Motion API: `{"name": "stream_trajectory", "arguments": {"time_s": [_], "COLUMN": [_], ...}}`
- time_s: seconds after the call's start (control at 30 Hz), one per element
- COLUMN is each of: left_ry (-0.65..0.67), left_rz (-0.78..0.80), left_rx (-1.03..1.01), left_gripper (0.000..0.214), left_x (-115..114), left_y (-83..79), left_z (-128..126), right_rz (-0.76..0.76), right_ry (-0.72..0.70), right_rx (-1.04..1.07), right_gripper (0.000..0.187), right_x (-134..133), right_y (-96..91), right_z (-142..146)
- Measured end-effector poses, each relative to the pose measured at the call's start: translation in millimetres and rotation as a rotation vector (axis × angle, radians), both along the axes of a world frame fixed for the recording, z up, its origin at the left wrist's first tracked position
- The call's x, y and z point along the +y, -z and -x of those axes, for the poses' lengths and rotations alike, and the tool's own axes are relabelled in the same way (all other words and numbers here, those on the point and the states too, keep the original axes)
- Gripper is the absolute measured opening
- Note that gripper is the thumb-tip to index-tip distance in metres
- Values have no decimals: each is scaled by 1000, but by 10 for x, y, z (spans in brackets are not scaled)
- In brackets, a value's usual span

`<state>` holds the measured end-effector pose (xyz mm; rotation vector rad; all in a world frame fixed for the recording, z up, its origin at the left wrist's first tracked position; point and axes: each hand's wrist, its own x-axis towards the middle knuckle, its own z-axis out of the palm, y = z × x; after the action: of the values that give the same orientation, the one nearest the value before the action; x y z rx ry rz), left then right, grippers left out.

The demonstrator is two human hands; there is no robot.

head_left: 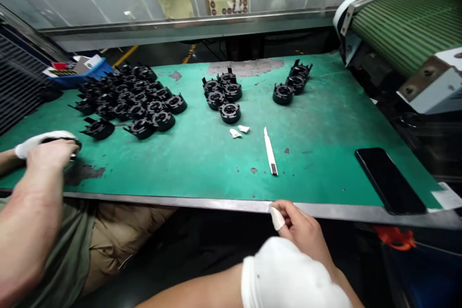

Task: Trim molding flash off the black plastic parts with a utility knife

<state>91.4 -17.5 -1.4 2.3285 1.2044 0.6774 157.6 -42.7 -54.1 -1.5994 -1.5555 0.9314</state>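
Note:
My right hand is bare apart from a white finger cot on one digit. It is at the table's front edge with its fingers curled in; whether anything lies between them is hidden. My left hand, in a white glove, lies across my right forearm, its fingers out of sight. Beyond my right hand, a white utility knife lies on the green table mat. Two small white finger cots lie farther back, near a small group of round black plastic parts.
On the left, a co-worker's hands, one gloved, hold a dark part. Many black parts crowd the back left beside a blue bin. Three more parts stand back right. A phone lies front right, below a green conveyor.

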Motion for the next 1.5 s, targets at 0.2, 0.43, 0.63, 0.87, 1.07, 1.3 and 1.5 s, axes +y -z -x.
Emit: {"name": "stream_trajectory", "arguments": {"time_s": [0.2, 0.43, 0.63, 0.87, 1.07, 1.3, 1.5], "left_ry": [-106, -292, -202, 43, -121, -110, -150], "left_rz": [-8, -52, -179, -163, -111, -266, -98], "left_rx": [-336, -422, -281, -346, -471, -211, -251], "left_gripper": [14, 27, 15, 16, 15, 13, 21], "left_x": [-54, -31, 96, 85, 15, 103, 170], "left_y": [-117, 61, 73, 68, 109, 113, -36], "left_z": [456, 1003, 965, 981, 972, 958, 855], "right_rz": [256, 321, 388, 329, 366, 394, 404], "right_ry": [108, 222, 282, 387, 364, 415, 475], "right_rx": [332, 942, 1103, 1156, 1303, 1370, 1330], "right_gripper": [41, 39, 40, 36, 38, 28, 26], "right_x": [226, 250, 173, 274, 302, 179, 172], "right_y": [-259, -266, -316, -359, -421, -411, -421], "right_z": [66, 441, 546, 495, 479, 629, 636]}}
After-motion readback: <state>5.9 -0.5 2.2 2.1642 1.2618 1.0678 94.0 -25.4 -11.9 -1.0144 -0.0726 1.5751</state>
